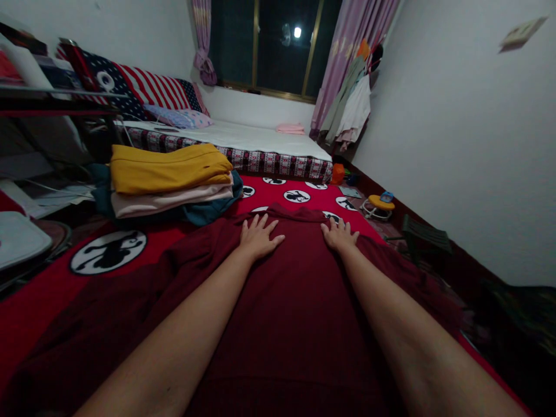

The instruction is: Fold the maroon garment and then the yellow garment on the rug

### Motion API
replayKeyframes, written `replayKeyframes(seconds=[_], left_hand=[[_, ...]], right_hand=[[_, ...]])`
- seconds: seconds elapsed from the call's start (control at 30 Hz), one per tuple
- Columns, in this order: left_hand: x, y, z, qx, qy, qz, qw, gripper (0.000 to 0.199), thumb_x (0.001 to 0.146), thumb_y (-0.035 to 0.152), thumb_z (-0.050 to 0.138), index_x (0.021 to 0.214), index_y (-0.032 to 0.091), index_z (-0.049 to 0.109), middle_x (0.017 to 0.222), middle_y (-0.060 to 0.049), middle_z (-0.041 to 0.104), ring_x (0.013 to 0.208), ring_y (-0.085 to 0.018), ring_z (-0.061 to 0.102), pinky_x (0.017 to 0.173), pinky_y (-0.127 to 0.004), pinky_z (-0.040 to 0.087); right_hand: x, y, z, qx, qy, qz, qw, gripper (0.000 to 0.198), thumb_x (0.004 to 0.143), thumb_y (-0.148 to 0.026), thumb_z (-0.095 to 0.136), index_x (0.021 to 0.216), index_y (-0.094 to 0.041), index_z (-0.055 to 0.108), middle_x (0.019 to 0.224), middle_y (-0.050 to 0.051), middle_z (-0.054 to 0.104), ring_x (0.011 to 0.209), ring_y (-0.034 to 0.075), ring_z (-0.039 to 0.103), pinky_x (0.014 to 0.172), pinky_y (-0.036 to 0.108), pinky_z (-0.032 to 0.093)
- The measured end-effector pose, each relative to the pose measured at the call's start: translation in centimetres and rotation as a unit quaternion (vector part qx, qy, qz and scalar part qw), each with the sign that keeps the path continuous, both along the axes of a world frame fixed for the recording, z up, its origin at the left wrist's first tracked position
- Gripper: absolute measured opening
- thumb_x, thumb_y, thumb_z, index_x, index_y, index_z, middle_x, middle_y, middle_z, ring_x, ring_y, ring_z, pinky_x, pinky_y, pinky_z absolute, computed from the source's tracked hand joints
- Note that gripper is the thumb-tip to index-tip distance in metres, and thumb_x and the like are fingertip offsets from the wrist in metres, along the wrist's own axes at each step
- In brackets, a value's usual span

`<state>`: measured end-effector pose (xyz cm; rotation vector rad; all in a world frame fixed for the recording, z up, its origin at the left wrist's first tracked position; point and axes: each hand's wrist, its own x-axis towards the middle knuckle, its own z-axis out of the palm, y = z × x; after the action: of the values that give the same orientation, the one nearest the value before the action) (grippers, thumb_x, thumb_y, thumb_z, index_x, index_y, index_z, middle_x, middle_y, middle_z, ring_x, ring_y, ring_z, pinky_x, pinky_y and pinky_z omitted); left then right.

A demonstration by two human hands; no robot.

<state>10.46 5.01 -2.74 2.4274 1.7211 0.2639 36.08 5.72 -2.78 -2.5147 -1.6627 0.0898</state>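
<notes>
Under our palms, the dark red shirt (282,301) lies spread over the red blanket (39,301). Our left hand (258,237) and right hand (339,234) rest flat near its collar, fingers spread, gripping nothing. Folded clothes (169,179) sit stacked off to the left.

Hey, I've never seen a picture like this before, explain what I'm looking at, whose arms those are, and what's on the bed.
This is one picture from a camera worn on a person's head, looking forward and down, so the two bare arms are the wearer's own. The left hand and right hand lie flat, palms down, on a dark red garment spread over a red bedspread printed with black-and-white circles. Neither hand has a grip on anything; the fingers are open. To the left sits a stack of folded clothes, a yellow piece on top. Beyond are a second bed, a dark window and pink curtains.
</notes>
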Motion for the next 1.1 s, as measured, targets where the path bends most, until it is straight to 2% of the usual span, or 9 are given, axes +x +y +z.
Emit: replayKeyframes(seconds=[0.2, 0.33, 0.4, 0.57, 0.7, 0.77, 0.87, 0.97, 1.1], left_hand=[[0.1, 0.1, -0.1, 0.0, 0.009, -0.01, 1.0, 0.072, 0.086, 0.072, 0.024, 0.147, 0.036, 0.028, 0.159, -0.003, 0.014, 0.145, -0.033, 0.009, 0.112, -0.059, 0.008], [-0.1, 0.2, -0.3, -0.004, 0.011, -0.019, 1.0, 0.074, 0.085, 0.074, 0.022, 0.148, 0.035, 0.026, 0.159, -0.003, 0.012, 0.145, -0.033, 0.007, 0.112, -0.059, 0.005], [-0.5, 0.3, -0.1, -0.013, 0.012, -0.032, 0.999, 0.076, 0.084, 0.075, 0.022, 0.149, 0.036, 0.024, 0.159, -0.003, 0.009, 0.145, -0.033, 0.004, 0.112, -0.06, 0.003], [-0.7, 0.2, 1.4, -0.081, 0.042, -0.047, 0.995, 0.064, 0.09, 0.062, 0.027, 0.149, 0.038, 0.02, 0.159, 0.001, 0.003, 0.146, -0.03, 0.0, 0.114, -0.057, 0.005], [0.9, -2.0, 2.4, -0.085, 0.067, 0.013, 0.994, 0.059, 0.09, 0.046, 0.04, 0.146, 0.033, 0.032, 0.157, -0.008, 0.02, 0.142, -0.039, 0.015, 0.108, -0.067, 0.01], [0.7, -3.7, 2.4, -0.07, 0.067, 0.028, 0.995, 0.058, 0.09, 0.044, 0.041, 0.146, 0.027, 0.035, 0.155, -0.011, 0.025, 0.141, -0.039, 0.022, 0.108, -0.065, 0.012], [-2.2, -5.9, 1.5, -0.043, 0.054, 0.045, 0.997, 0.062, 0.092, 0.053, 0.029, 0.148, 0.025, 0.03, 0.157, -0.011, 0.019, 0.143, -0.034, 0.018, 0.111, -0.056, 0.018], [-6.5, -6.9, 0.5, 0.006, 0.043, 0.089, 0.995, 0.063, 0.094, 0.055, 0.023, 0.148, 0.025, 0.03, 0.158, -0.009, 0.018, 0.143, -0.03, 0.018, 0.114, -0.048, 0.018], [-8.6, -7.2, 0.0, 0.037, 0.052, 0.114, 0.991, 0.053, 0.096, 0.042, 0.025, 0.146, 0.026, 0.035, 0.156, -0.008, 0.024, 0.142, -0.027, 0.025, 0.114, -0.044, 0.019]], right_hand=[[-1.8, -1.1, 2.0, -0.044, -0.024, 0.011, 0.999, 0.072, 0.094, -0.057, 0.025, 0.151, -0.013, 0.021, 0.158, 0.017, 0.011, 0.143, 0.039, 0.006, 0.107, 0.066, 0.011], [-4.8, -5.5, 1.5, 0.014, -0.07, 0.167, 0.983, 0.077, 0.09, -0.064, 0.031, 0.152, -0.021, 0.016, 0.159, 0.011, 0.008, 0.145, 0.035, 0.001, 0.107, 0.068, 0.009], [-5.5, -7.8, 0.5, 0.023, -0.066, 0.21, 0.975, 0.073, 0.091, -0.066, 0.025, 0.151, -0.027, 0.018, 0.159, 0.007, 0.011, 0.145, 0.032, 0.005, 0.109, 0.064, 0.011], [-5.2, -9.9, -0.9, 0.02, -0.059, 0.195, 0.979, 0.07, 0.092, -0.065, 0.023, 0.15, -0.027, 0.024, 0.158, 0.006, 0.017, 0.144, 0.03, 0.013, 0.113, 0.056, 0.015], [-5.9, -9.9, -0.2, 0.036, -0.061, 0.188, 0.98, 0.065, 0.094, -0.061, 0.026, 0.149, -0.026, 0.028, 0.157, 0.007, 0.022, 0.144, 0.029, 0.018, 0.112, 0.053, 0.018], [-6.2, -10.5, 0.1, 0.056, -0.064, 0.186, 0.979, 0.06, 0.096, -0.055, 0.027, 0.146, -0.023, 0.034, 0.155, 0.009, 0.028, 0.142, 0.028, 0.023, 0.111, 0.051, 0.022], [-5.0, -12.5, -0.2, 0.068, -0.073, 0.214, 0.972, 0.054, 0.098, -0.047, 0.028, 0.143, -0.021, 0.04, 0.152, 0.009, 0.033, 0.14, 0.025, 0.028, 0.111, 0.049, 0.024], [-1.7, -15.2, -0.8, 0.06, -0.102, 0.241, 0.963, 0.053, 0.097, -0.046, 0.031, 0.145, -0.024, 0.035, 0.154, 0.007, 0.029, 0.142, 0.024, 0.023, 0.112, 0.05, 0.022], [1.5, -17.2, 0.1, 0.024, -0.143, 0.172, 0.974, 0.054, 0.097, -0.042, 0.032, 0.148, -0.026, 0.03, 0.156, 0.006, 0.023, 0.143, 0.029, 0.021, 0.109, 0.053, 0.025]])
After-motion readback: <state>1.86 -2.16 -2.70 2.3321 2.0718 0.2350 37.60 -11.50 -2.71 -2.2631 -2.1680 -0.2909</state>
